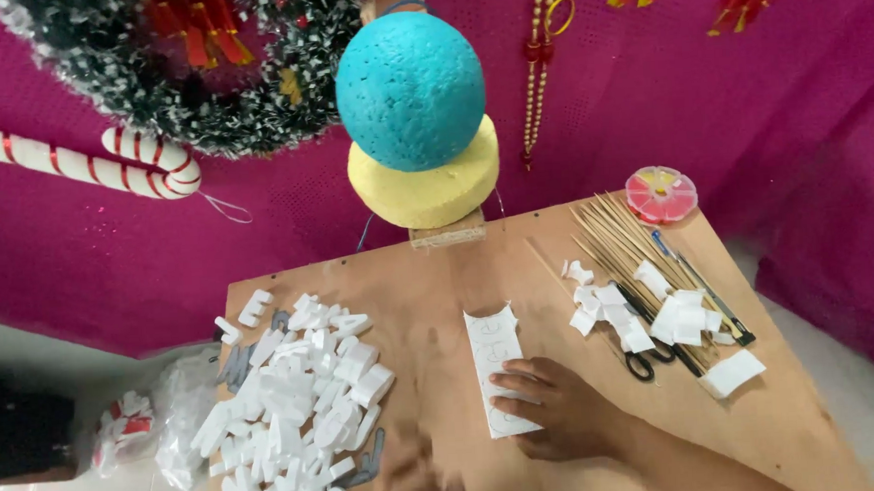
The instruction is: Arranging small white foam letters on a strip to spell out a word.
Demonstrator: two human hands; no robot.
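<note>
pressing right hand [555, 409] flat, fingers spread, on white foam strip [499, 370] at mid-table [429, 276] | left hand [415, 486] blurred near foam letters [296, 402], grip unreadable | strip likely light, brittle, slides easily; best held by long edges

You sit at what looks like a home craft corner: a wooden table [430, 306] with foam letters [296, 402], skewers [616, 231], scissors [647, 349], against a tinsel-hung pink wall [769, 109].
</note>
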